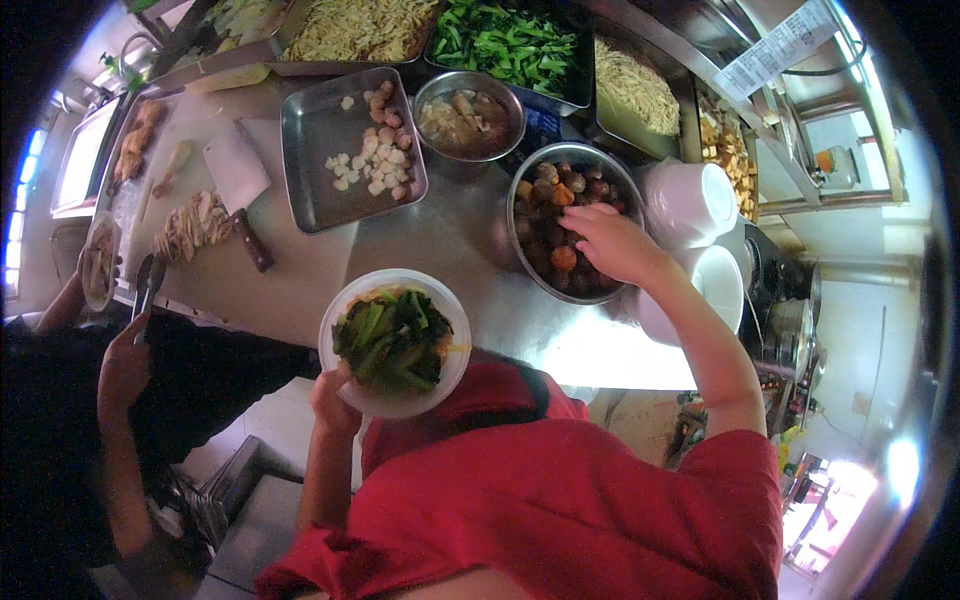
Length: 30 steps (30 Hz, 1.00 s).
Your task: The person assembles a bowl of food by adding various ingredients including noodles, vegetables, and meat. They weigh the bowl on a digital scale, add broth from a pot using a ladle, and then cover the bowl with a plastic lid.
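My left hand [334, 401] grips the rim of a round white plastic bowl [459, 364], its contents topped with dark cooked leafy greens [390, 337]. The bowl is held in front of my red shirt, by the near edge of the table. My right hand [606, 238] reaches into a steel bowl [514, 247] full of round brown food pieces [536, 225], a few of them orange. Its fingertips are down among the pieces, and whether they pinch one cannot be made out. To the right of this bowl lie stacked white plastic bowls [675, 202] and another white bowl [720, 285].
A steel tray [315, 165] holds meatballs and pale pieces. A cleaver [236, 169] lies beside sliced food [191, 229] on a cutting board. Pans of greens [510, 49] and noodles [637, 86] line the back. At left, a co-worker's hand [124, 367] holds tongs [146, 285].
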Motion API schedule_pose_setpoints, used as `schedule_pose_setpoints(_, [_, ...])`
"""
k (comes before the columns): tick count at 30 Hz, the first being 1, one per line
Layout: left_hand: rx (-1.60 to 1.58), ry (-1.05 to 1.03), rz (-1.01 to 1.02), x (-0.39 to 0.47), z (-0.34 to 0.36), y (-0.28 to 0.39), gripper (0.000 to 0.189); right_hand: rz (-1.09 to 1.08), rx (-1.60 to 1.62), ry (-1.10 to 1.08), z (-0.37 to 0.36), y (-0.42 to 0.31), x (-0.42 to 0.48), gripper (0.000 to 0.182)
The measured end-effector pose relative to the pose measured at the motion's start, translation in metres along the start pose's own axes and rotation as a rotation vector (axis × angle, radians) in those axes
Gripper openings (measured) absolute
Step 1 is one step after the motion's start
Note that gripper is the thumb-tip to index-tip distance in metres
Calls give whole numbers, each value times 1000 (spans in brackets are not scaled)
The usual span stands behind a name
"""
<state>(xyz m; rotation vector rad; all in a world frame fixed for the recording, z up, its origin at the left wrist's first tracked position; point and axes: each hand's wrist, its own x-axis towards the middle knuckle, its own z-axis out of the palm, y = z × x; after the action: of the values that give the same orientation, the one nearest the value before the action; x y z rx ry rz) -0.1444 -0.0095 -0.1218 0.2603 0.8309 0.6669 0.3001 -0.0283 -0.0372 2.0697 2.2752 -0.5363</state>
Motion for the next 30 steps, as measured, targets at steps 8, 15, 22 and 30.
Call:
schedule_pose_setpoints(8, [130, -12, -134, 16, 79, 3, 41, -124, -222, 29, 40, -14, 28, 10])
schedule_pose_setpoints(15, [147, 17, -168, 40, 3, -23, 53, 158, -660, -129, 46, -62, 42, 17])
schedule_pose_setpoints(22, [-27, 7, -219, 1, 93, 8, 12, 151, -643, -208, 38, -63, 44, 19])
schedule_pose_setpoints(30, [1074, -209, 140, 32, 25, -5, 23, 172, 72, 376, 23, -36, 26, 23])
